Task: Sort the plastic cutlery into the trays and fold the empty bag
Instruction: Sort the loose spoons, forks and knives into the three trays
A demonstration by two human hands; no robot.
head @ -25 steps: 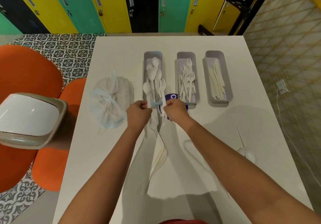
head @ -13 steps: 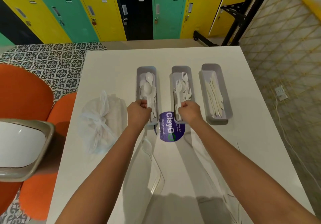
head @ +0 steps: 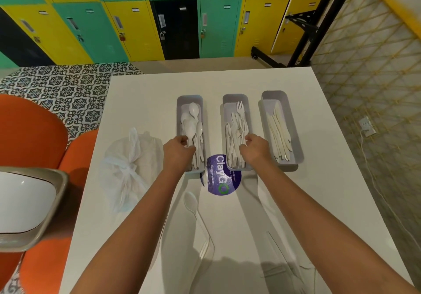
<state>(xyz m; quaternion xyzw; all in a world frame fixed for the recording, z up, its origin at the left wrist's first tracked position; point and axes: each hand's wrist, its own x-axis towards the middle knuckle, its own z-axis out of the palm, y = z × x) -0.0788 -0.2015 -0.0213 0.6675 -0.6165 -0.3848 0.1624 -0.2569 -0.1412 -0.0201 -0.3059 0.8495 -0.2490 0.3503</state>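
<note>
Cutlery has just been carried into the trays: left hand (head: 180, 149) curled on spoons (head: 192, 129), right hand (head: 255, 146) pinching forks (head: 235, 134); sorting's nearly done.

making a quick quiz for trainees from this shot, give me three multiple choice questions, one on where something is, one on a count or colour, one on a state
1. Where is the left hand?
A. over the spoon tray
B. over the knife tray
C. on the tied bag

2. How many grey trays stand on the table?
A. two
B. three
C. five

3. What state is the white plastic bag on the left in?
A. folded flat
B. knotted shut
C. spread open

Answers:
1. A, the hand sits at the near end of the spoon tray, fingers among the handles.
2. B, the spoon tray, fork tray and knife tray stand side by side.
3. B, a knot gathers the bag's middle.
</note>
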